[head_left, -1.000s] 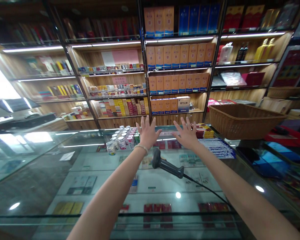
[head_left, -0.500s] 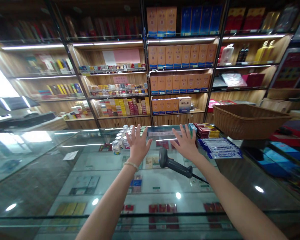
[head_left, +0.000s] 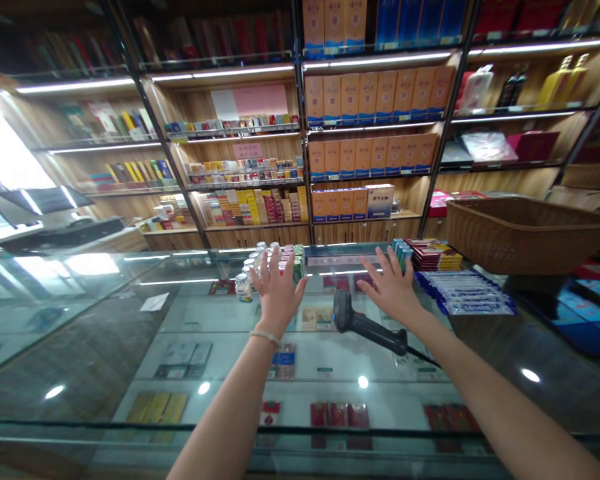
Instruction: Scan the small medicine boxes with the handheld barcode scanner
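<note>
Stocked shop shelves (head_left: 190, 101) rise beyond the reflective glass tabletop (head_left: 325, 348). The right forearm (head_left: 490, 373) could snag the cord (head_left: 425, 357), dragging the barcode scanner (head_left: 373, 327) lying between the left hand (head_left: 279, 297) and right hand (head_left: 393, 290), both open, empty. A low left sweep might topple small bottles (head_left: 243, 289).

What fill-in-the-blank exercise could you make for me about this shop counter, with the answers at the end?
1. The top of the counter under the barcode scanner is made of ____.
2. The left hand and the right hand are holding ____.
3. The bracelet is around the ____ wrist.
4. The wicker basket is nearer to the ____ edge of the picture than to the left edge.

Missing words: glass; nothing; left; right.
</note>
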A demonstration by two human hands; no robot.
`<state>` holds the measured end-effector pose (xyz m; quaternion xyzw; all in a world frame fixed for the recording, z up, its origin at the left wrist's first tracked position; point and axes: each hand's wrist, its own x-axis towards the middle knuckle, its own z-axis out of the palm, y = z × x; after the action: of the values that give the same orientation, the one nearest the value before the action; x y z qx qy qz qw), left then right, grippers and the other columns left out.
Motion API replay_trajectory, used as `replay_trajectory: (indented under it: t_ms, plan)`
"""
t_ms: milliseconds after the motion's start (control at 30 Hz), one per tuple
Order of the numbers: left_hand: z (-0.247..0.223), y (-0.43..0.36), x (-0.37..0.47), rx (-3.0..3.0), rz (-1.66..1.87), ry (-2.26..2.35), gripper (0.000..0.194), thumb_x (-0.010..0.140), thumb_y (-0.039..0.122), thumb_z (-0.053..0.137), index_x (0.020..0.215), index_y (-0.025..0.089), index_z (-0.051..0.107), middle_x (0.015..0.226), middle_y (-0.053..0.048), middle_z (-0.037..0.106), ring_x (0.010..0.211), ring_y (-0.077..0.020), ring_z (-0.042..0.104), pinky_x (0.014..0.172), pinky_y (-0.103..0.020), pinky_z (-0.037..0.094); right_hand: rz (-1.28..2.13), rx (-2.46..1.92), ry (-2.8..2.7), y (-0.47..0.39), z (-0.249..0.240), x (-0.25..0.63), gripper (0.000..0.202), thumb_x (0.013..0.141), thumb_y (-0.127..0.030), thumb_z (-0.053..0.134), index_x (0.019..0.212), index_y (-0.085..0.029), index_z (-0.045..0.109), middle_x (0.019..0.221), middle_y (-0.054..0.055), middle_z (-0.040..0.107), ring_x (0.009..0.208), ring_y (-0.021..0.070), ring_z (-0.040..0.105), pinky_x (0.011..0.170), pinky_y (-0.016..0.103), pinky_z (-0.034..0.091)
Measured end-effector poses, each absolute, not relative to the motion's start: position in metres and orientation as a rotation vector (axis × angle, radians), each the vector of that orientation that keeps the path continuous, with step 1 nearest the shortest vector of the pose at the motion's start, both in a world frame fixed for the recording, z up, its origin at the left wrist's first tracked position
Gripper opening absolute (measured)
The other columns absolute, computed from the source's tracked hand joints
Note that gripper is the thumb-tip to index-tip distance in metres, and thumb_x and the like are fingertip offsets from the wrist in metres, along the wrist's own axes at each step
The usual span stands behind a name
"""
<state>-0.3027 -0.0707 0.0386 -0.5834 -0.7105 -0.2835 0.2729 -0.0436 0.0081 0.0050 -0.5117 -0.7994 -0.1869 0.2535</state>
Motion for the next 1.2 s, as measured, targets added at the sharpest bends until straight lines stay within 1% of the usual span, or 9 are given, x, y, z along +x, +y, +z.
replay_trajectory:
  t_ms: [200,367,500,633,767,1000,1100,1200]
  plan:
    - [0.037,-0.070,-0.306,-1.561,-0.739,-1.947,0.064,0.094,0.047,0.065,0.153,0.029,0.052,0.172,-0.013,0.031,0.160,-0.0379,0.021,0.128,-0.068,0.008,-0.529,-1.415,-2.190,0.009,0.001,-0.043,0.059,0.106,-0.055,0.036,0.161,-0.035,0.040,0.173,0.010,0.029,0.159,0.0348,0.020,0.123,0.068,0.018]
    - [0.034,-0.069,-0.311,-1.553,-0.744,-1.988,0.065,0.091,0.044,0.068,0.153,0.029,0.052,0.171,-0.014,0.031,0.160,-0.0387,0.021,0.127,-0.068,0.010,-0.534,-1.407,-2.188,0.009,0.003,-0.046,0.058,0.107,-0.055,0.034,0.160,-0.033,0.043,0.172,0.011,0.030,0.159,0.0348,0.020,0.123,0.067,0.019]
    - [0.034,-0.069,-0.313,-1.553,-0.766,-1.996,0.066,0.090,0.042,0.070,0.152,0.028,0.053,0.171,-0.014,0.032,0.159,-0.0398,0.022,0.127,-0.068,0.011,-0.507,-1.358,-2.218,0.010,0.014,-0.056,0.058,0.107,-0.055,0.032,0.160,-0.034,0.043,0.172,0.012,0.031,0.159,0.0352,0.021,0.122,0.068,0.019]
    - [0.034,-0.070,-0.314,-1.558,-0.781,-2.012,0.068,0.089,0.038,0.073,0.153,0.027,0.053,0.171,-0.016,0.032,0.159,-0.0408,0.022,0.126,-0.069,0.011,-0.485,-1.321,-2.262,0.013,0.030,-0.076,0.058,0.107,-0.056,0.031,0.161,-0.036,0.040,0.173,0.009,0.030,0.160,0.0343,0.019,0.123,0.067,0.017]
    - [0.031,-0.070,-0.316,-1.551,-0.791,-2.004,0.070,0.088,0.037,0.074,0.153,0.027,0.052,0.171,-0.016,0.032,0.159,-0.0404,0.022,0.127,-0.069,0.009,-0.430,-1.272,-2.317,0.017,0.043,-0.101,0.061,0.106,-0.060,0.030,0.162,-0.037,0.038,0.173,0.009,0.028,0.161,0.0342,0.016,0.124,0.068,0.013]
    - [0.027,-0.069,-0.320,-1.516,-0.800,-2.022,0.069,0.087,0.036,0.073,0.152,0.028,0.052,0.171,-0.014,0.032,0.160,-0.0390,0.021,0.127,-0.068,0.009,-0.272,-1.254,-2.441,0.026,0.048,-0.135,0.066,0.104,-0.066,0.026,0.163,-0.038,0.034,0.175,0.009,0.022,0.162,0.0351,0.012,0.125,0.070,0.008]
    - [0.029,-0.070,-0.321,-1.508,-0.793,-2.039,0.067,0.087,0.035,0.072,0.151,0.028,0.053,0.172,-0.014,0.030,0.160,-0.0389,0.021,0.127,-0.069,0.009,-0.231,-1.254,-2.479,0.030,0.049,-0.146,0.066,0.104,-0.066,0.027,0.163,-0.038,0.033,0.176,0.010,0.019,0.162,0.0351,0.010,0.124,0.070,0.007]
    - [0.030,-0.071,-0.322,-1.494,-0.784,-2.043,0.066,0.089,0.035,0.071,0.151,0.029,0.053,0.172,-0.013,0.030,0.160,-0.0381,0.021,0.127,-0.068,0.010,-0.206,-1.242,-2.521,0.035,0.052,-0.156,0.063,0.104,-0.065,0.034,0.161,-0.039,0.038,0.176,0.010,0.019,0.162,0.0363,0.009,0.124,0.071,0.006]
